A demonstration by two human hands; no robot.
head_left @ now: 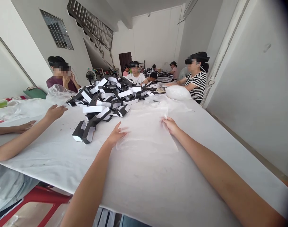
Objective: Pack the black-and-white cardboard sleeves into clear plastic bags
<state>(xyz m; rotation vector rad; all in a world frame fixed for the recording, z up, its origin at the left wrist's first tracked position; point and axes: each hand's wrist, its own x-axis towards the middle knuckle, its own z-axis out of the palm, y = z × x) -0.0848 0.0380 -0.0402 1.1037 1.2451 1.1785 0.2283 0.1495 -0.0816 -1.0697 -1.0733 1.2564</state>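
The person's left hand lies open with fingers spread at the edge of a clear plastic bag, while the right hand, well apart from it, pinches the bag's far side. The bag lies flat on a white-covered table, just beside a heaped pile of black-and-white cardboard boxes, and a co-worker's hand rests left of the pile.

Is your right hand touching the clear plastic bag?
Touching. The head view shows the right hand gripping the edge of the clear plastic bag between its fingers.
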